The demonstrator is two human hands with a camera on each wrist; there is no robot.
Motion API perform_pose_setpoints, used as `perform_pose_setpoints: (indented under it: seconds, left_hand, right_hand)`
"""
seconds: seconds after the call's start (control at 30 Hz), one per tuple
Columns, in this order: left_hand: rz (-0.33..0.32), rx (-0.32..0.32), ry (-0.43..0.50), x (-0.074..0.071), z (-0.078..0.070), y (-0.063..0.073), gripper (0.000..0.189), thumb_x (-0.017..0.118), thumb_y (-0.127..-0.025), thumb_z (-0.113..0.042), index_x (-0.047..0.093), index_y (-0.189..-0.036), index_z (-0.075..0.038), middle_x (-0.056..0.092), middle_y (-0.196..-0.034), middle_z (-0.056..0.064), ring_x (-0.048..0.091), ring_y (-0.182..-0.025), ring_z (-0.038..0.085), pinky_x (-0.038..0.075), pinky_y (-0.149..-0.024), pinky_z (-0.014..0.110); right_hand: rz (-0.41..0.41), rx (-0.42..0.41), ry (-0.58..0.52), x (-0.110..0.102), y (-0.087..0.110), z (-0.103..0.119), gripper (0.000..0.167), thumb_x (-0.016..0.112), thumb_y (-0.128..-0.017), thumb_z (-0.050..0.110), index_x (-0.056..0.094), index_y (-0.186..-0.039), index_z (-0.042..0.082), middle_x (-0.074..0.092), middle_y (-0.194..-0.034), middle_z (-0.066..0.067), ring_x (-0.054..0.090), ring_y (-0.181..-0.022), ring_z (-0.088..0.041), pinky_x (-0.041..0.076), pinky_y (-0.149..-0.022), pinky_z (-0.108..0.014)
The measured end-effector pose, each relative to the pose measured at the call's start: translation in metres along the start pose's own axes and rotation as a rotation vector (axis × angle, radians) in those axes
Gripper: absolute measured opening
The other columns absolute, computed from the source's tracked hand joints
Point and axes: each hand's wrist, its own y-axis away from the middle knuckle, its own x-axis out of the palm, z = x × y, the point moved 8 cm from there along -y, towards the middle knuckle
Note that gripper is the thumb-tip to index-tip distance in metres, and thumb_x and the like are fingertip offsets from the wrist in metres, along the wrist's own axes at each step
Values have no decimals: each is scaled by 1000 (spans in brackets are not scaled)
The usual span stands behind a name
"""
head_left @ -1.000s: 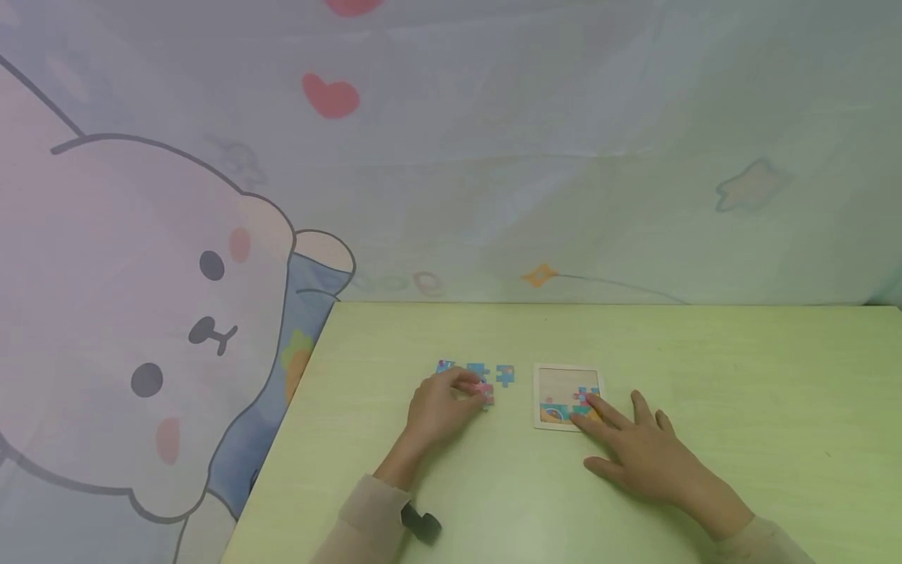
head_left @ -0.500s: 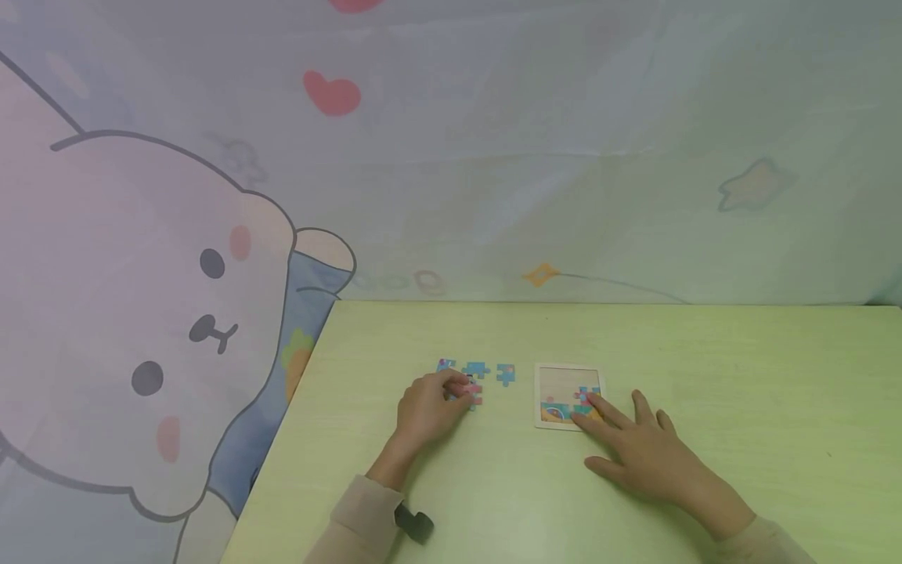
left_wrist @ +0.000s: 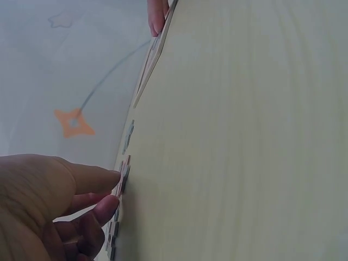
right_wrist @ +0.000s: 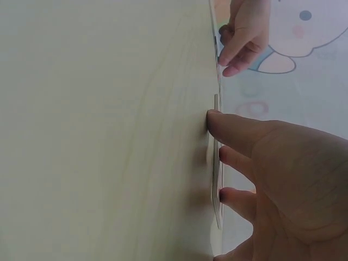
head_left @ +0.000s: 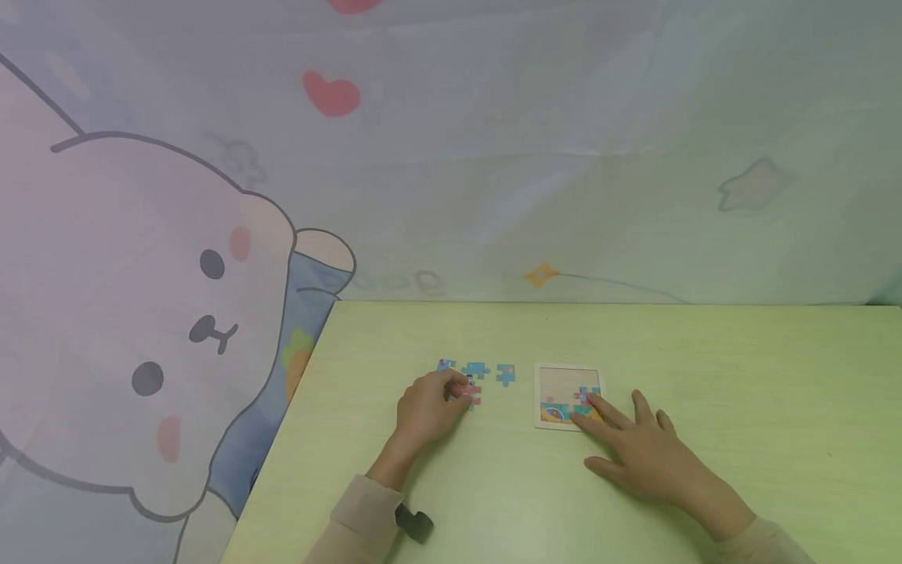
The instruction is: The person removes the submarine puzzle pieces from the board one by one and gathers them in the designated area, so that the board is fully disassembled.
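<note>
My left hand (head_left: 431,409) is at a group of loose jigsaw pieces, its curled finger and thumb at the edge of a pink-and-blue puzzle piece (head_left: 474,395). In the left wrist view, the fingertips of the left hand (left_wrist: 65,201) meet this piece, which lies low at the table. To the right is a square wooden puzzle tray (head_left: 537,395), its lower part filled with coloured pieces. My right hand (head_left: 644,454) spreads its fingers, with two fingertips resting on the tray's lower right corner and hiding part of it.
Behind the left hand lie more blue puzzle pieces: one (head_left: 476,370) in the middle, one (head_left: 505,374) to the right, another (head_left: 445,364) partly covered. A pale yellow-green table (head_left: 761,376) bears everything. A printed curtain (head_left: 564,157) hangs at its back edge.
My left hand has shifted a little left, and the pink-and-blue puzzle piece has moved left with it. Over the last half second it has hardly moved. My right hand stays on the tray.
</note>
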Motion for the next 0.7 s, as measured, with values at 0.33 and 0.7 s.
perform_pose_setpoints:
  seconds: [0.33,0.7]
  left_hand:
    - [4,70,61,6,-13,-4,22,74,-95,-28,78,-113,-16,74,-96,-11,55,-65,9,42,-52,28]
    - [76,119,81,32,-44,-13,23,71,-95,-31,78,-114,-21,71,-102,-13,66,-91,11,53,-71,33]
  right_hand:
    - [2,7,-2,0,2,0,59,70,-96,48,57,-150,26,43,-162,-6,36,-132,-70,38,-93,-80]
    - [-5,3,17,3,7,-6,62,73,-94,48,58,-149,25,47,-158,-11,39,-132,-66,39,-90,-81]
